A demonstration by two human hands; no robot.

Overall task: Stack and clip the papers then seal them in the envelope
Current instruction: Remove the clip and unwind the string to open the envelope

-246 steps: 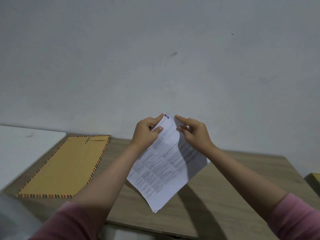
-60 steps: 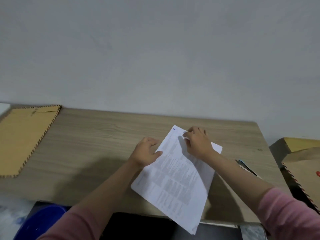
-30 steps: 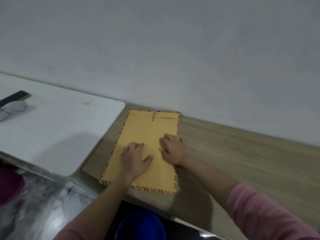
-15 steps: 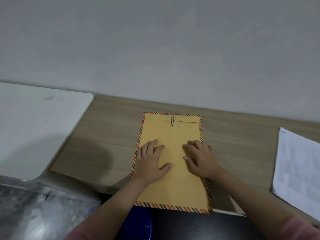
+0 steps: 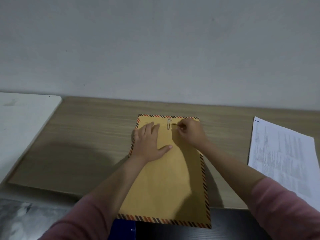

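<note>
R hand (image 5: 190, 134) has fingers curled, pinching at the flap edge of the envelope (image 5: 169, 184) just right of its metal clasp (image 5: 168, 124). L hand (image 5: 149, 142) lies flat, fingers straight, pressing envelope's upper left. Envelope is centred on wood table (image 5: 86, 135), near end overhanging the front edge. Papers (image 5: 284, 153) lie well apart to the right, near the front edge. White table (image 5: 22, 122) on left; bare wood between.
</note>
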